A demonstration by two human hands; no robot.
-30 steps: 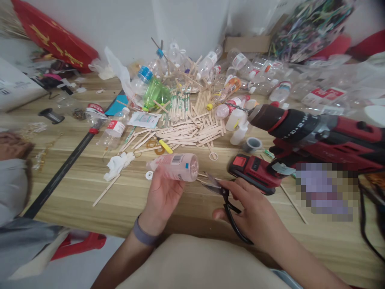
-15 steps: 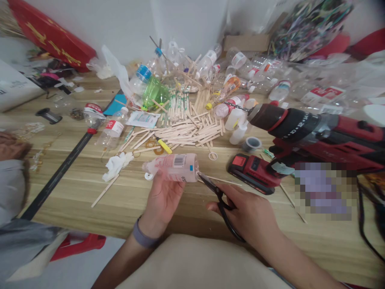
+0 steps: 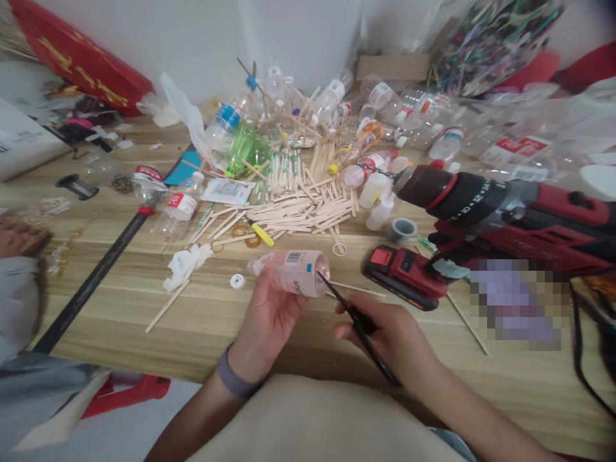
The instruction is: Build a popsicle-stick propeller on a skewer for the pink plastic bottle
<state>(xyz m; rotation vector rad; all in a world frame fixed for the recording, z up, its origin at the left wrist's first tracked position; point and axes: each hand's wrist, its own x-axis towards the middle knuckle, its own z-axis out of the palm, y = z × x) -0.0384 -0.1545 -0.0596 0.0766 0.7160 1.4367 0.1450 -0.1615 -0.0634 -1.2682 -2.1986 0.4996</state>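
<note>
Left of the drill [image 3: 510, 221], over a wood-grained desk [image 3: 120, 276] (sticks [image 3: 308, 208] strewn about!), the left hand [image 3: 274, 311] grips a pink bottle [image 3: 283, 269], the right hand [image 3: 392, 327] grips scissors [image 3: 357, 324], pale wall [image 3: 298, 38] beyond the drill.

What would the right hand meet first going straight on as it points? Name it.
The base of the pink bottle, with the scissors leading; whether their tips touch it is unclear.

A flat purple-grey band [image 3: 237, 375] is going around the left wrist [image 3: 251, 357], and a plain beige top [image 3: 289, 423] is showing. Both lower arms [image 3: 462, 391] are showing bare.
</note>
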